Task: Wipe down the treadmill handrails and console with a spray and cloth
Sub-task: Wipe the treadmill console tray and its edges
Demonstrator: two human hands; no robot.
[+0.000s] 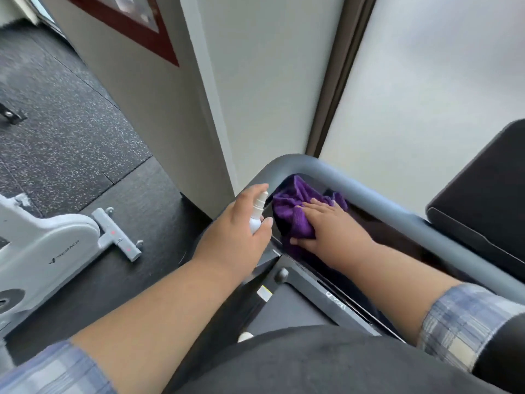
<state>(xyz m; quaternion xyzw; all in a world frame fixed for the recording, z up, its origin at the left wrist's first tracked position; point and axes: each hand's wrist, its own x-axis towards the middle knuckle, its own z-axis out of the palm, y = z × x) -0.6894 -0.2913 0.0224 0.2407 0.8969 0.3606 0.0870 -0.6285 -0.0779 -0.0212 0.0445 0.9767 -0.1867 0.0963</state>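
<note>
The treadmill's grey handrail (355,191) curves round from the centre toward the right edge. Its black console (483,200) rises at the far right. My left hand (235,237) grips a small white spray bottle (257,211), index finger on top of the nozzle, which points toward the cloth. My right hand (326,228) presses a bunched purple cloth (295,206) against the dark surface just inside the rail's corner, fingers spread flat on the cloth and thumb under its lower edge. Part of the cloth is hidden under that hand.
A white exercise bike (51,251) with a floor foot stands at the left on the dark speckled rubber floor (65,132). A white wall corner (216,123) and frosted panels stand straight ahead. The treadmill's black deck (292,302) lies below my arms.
</note>
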